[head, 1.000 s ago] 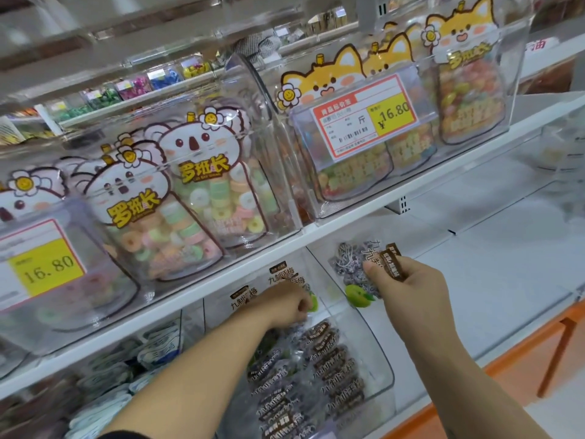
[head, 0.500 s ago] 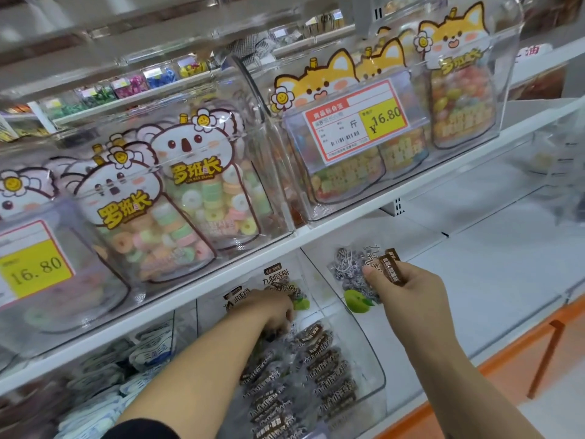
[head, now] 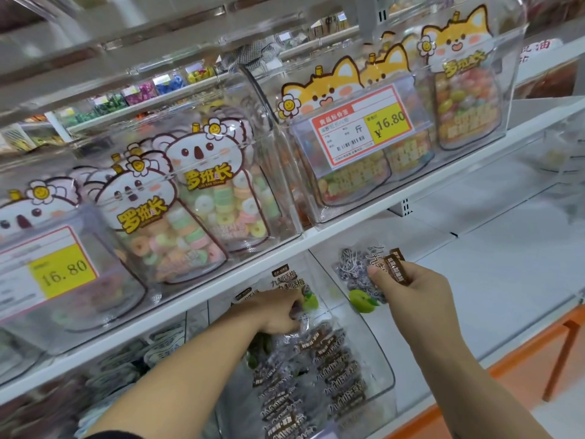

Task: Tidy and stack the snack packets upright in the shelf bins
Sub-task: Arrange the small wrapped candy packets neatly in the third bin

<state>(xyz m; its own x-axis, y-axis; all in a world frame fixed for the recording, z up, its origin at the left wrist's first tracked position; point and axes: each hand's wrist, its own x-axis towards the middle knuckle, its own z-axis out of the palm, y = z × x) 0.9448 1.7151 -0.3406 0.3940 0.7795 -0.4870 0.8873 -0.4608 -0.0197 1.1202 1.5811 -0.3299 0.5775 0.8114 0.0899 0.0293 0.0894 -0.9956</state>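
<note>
A clear shelf bin (head: 384, 356) on the lower shelf holds several plum snack packets (head: 319, 369) with brown labels, lying in overlapping rows. My left hand (head: 275, 312) reaches into the back of the bin, fingers curled on the packets standing there (head: 286, 282). My right hand (head: 411, 293) is raised just right of the bin and pinches one plum packet (head: 357, 270) by its brown top edge; the packet hangs upright in the air, a green plum printed low on it.
Above, a white shelf edge (head: 364, 223) carries clear bins of koala-bag candy (head: 218, 201) and fox-bag candy (head: 354, 131) with 16.80 price tags. Right of the plum bin lies bare white shelf (head: 506, 280). More packets fill a bin at lower left (head: 120, 375). An orange frame (head: 566, 340) runs below.
My left hand has dug deeper toward the back of the bin. The right hand keeps the packet at about the same spot; the camera has shifted slightly.
</note>
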